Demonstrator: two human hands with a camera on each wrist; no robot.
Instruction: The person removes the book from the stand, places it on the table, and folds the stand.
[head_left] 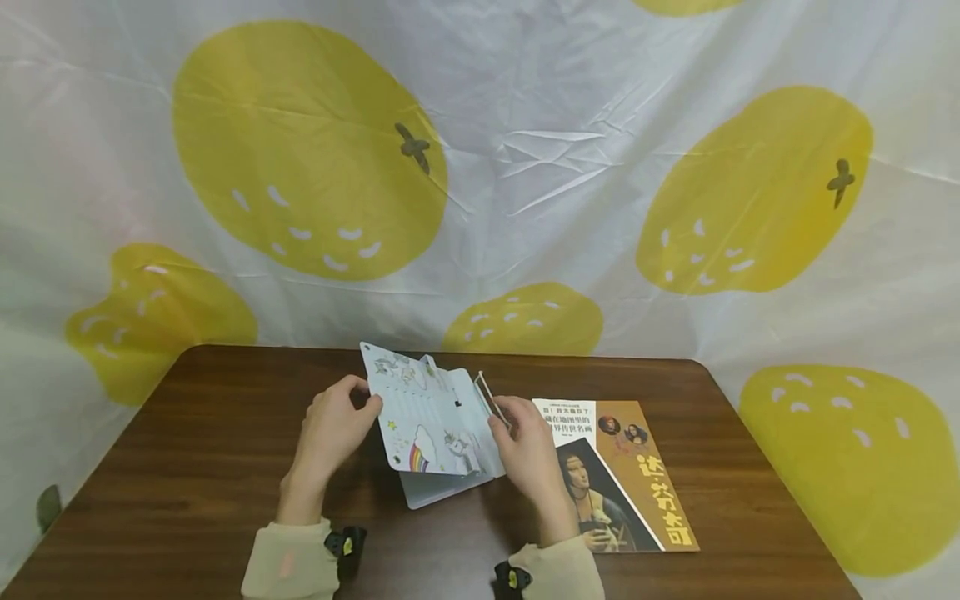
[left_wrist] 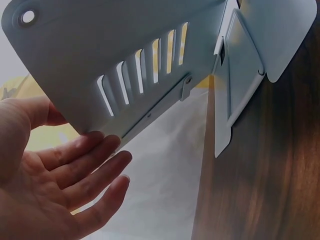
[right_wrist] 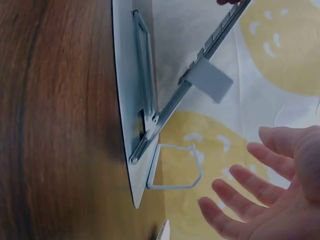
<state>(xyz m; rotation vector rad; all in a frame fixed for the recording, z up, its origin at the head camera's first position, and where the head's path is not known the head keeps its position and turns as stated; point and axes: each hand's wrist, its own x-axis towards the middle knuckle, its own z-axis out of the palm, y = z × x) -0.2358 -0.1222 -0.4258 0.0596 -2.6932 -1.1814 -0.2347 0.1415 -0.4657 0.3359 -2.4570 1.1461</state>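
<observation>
A white metal book stand [head_left: 412, 408], printed with unicorns and a rainbow, is partly unfolded over the table. Its slotted panel [left_wrist: 65, 60] tilts up from the base plate [head_left: 438, 489]. My left hand [head_left: 333, 425] pinches the panel's outer edge between thumb and index finger, the other fingers loosely spread in the left wrist view. To the right, my right hand [head_left: 528, 446] is beside the stand's wire page holder [right_wrist: 171, 187], which sticks out from the base. In the right wrist view, its fingers are relaxed and apart from the metal, holding nothing.
A book [head_left: 622, 475] with a painted portrait on its cover lies flat to the right, partly behind my right hand. Underneath is the dark wooden table [head_left: 187, 467]. A white cloth [head_left: 517, 217] with yellow fruit prints hangs along the table's far edge.
</observation>
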